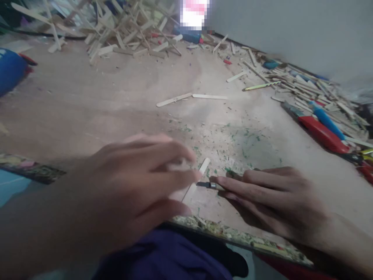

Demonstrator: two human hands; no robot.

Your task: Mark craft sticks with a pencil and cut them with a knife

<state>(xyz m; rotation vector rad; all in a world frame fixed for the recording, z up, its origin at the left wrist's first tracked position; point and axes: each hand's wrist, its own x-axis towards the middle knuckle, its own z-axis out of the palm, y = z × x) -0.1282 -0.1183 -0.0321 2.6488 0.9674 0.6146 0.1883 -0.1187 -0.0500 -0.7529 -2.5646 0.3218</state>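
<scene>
My right hand (271, 190) is closed around a craft knife (213, 186), whose dark blade points left and lies against a wooden craft stick (204, 165) on the table. Most of the knife's handle is hidden by the fingers. Over the left side of the stick hovers my left hand (145, 175), blurred, its fingers bent and apart; the fingertips cover part of the stick, and whether they touch it I cannot tell. Green shavings (247, 140) are scattered around the blade. Farther back, two more craft sticks (175, 100) lie nearly end to end.
At the back left stands a tangled pile of craft sticks (131, 31). Along the right edge lie more sticks (309, 85), a gold drill bit (262, 86), a red-handled cutter (320, 132) and a blue tool (326, 118). A blue object (11, 72) sits at far left.
</scene>
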